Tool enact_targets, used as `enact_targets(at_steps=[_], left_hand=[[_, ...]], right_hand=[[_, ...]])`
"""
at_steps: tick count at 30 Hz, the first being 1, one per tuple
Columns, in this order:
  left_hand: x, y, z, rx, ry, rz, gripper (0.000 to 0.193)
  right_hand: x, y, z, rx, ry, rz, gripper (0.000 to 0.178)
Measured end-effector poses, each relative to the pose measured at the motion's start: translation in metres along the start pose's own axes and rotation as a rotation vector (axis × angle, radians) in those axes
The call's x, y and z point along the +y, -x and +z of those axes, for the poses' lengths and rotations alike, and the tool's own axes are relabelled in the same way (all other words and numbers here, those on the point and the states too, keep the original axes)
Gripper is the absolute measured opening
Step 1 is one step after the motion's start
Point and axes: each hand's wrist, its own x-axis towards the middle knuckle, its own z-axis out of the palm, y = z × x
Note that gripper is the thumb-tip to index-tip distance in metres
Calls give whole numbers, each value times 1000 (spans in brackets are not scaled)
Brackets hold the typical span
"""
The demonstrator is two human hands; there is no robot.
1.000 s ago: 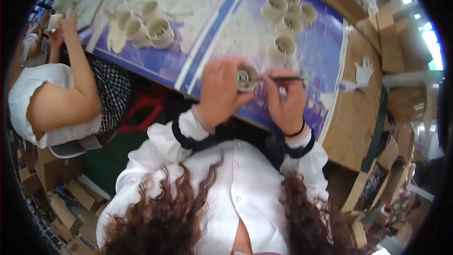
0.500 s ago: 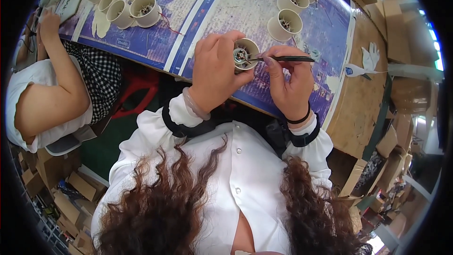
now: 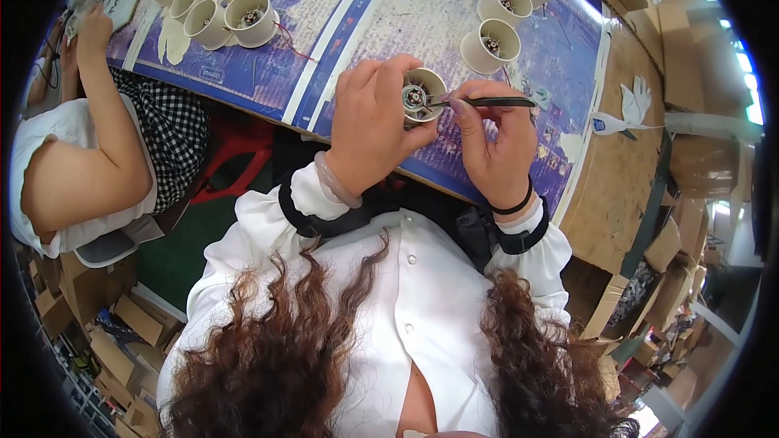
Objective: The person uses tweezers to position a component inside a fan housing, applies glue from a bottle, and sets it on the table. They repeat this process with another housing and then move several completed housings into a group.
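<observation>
My left hand is wrapped round a cream round cup-shaped housing, tilted so its inside faces me. A metal motor-like part with a round centre shows inside it. In my right hand is a pair of slim black tweezers, pinched between thumb and fingers and lying nearly level. Their thin tip reaches over the housing's right rim to the metal part. Whether the tip grips anything is too small to tell.
More cream housings with metal parts and thin wires stand in groups at the far left and far right of the blue worn table. A white glove and a white bottle lie at right. A co-worker's arm is at left.
The tweezers have shifted very slightly to the left, their tip still inside the housing. My left hand keeps its hold almost unmoved. The co-worker's hand at left has moved a little.
</observation>
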Motion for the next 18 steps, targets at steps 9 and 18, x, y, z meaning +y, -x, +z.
enact_targets(at_steps=[9,18], left_hand=[[-1,1,1,2,5,3,58],[0,2,2,12,-9,0,59]], right_hand=[[1,-1,2,-30,77,-40,19],[-2,1,3,19,37,11,19]])
